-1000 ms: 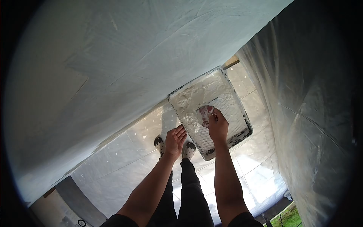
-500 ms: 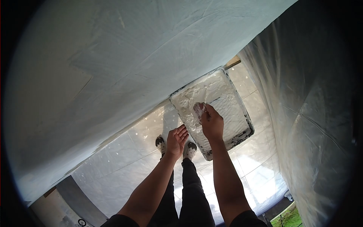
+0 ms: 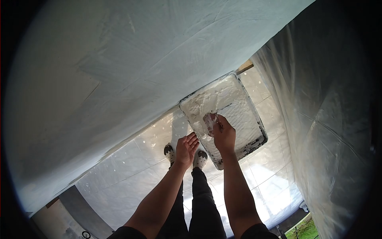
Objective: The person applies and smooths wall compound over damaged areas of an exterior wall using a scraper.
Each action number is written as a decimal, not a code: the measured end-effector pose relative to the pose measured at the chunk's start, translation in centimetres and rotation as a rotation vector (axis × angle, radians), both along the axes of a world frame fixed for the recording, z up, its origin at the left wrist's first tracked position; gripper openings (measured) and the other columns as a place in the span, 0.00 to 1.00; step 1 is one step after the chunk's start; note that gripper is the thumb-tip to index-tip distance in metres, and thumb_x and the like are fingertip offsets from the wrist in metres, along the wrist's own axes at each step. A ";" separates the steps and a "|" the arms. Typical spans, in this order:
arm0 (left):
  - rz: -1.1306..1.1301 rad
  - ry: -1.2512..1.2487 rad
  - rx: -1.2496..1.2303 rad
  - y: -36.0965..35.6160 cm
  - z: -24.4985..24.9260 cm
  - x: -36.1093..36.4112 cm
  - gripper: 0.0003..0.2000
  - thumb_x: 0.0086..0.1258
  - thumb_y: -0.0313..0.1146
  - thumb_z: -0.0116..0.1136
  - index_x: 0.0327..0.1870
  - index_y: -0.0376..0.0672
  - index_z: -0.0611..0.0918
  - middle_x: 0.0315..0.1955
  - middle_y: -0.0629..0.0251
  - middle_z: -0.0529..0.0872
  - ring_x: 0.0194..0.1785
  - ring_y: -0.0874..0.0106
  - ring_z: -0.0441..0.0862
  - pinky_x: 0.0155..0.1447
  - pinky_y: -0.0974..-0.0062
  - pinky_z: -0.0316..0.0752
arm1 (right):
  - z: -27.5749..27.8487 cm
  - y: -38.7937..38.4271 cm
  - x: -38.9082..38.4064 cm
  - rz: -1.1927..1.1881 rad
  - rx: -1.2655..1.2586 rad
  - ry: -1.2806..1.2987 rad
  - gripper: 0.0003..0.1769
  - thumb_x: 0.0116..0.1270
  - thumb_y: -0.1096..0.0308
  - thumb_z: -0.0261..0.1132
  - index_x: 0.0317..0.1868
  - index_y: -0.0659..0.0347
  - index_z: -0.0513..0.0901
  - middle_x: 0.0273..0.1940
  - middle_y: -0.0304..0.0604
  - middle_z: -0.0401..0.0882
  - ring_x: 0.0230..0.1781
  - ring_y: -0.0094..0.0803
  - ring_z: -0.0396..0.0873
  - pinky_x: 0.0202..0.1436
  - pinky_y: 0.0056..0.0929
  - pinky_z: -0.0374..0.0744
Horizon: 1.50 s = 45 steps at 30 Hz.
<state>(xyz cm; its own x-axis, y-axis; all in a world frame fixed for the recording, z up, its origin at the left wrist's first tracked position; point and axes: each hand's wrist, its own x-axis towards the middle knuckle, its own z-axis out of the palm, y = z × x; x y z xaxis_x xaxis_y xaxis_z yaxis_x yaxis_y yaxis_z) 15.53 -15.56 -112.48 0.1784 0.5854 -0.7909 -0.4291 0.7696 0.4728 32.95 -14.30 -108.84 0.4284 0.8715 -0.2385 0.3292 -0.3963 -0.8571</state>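
A dark-rimmed paint tray is thickly coated with white paint or filler, its sloped end ribbed. Over its middle my right hand is closed around a small, flat, pinkish-white smeared piece; its exact kind I cannot tell. White material clings to that piece, which overlaps the coating in this view. My left hand hangs beside the tray's near left edge, palm turned up, fingers stretched out and holding nothing.
A pale, streaked wall rises along the left, close to the tray. Clear plastic sheeting hangs on the right. Spotted sheeting covers the tiled floor. My feet in patterned socks stand just below my left hand.
My right hand has drawn slightly back toward me with the smeared piece, which has tilted a little. My left hand stays nearly still.
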 end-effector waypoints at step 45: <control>0.051 -0.011 -0.014 -0.4 0.5 0.0 0.35 0.80 0.51 0.36 0.73 0.27 0.69 0.70 0.48 0.76 0.74 0.57 0.70 0.82 0.57 0.58 | -0.8 -3.4 -2.0 0.044 0.192 -0.281 0.14 0.70 0.71 0.66 0.55 0.60 0.87 0.41 0.49 0.88 0.41 0.46 0.88 0.44 0.41 0.86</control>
<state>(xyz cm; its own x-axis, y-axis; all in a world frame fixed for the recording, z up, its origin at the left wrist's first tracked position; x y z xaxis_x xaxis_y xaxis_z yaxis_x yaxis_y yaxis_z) 15.55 -15.98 -112.02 0.1574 0.5828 -0.7972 -0.4729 0.7532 0.4573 31.00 -17.73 -109.60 0.4148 0.9083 0.0540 0.5765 -0.2165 -0.7879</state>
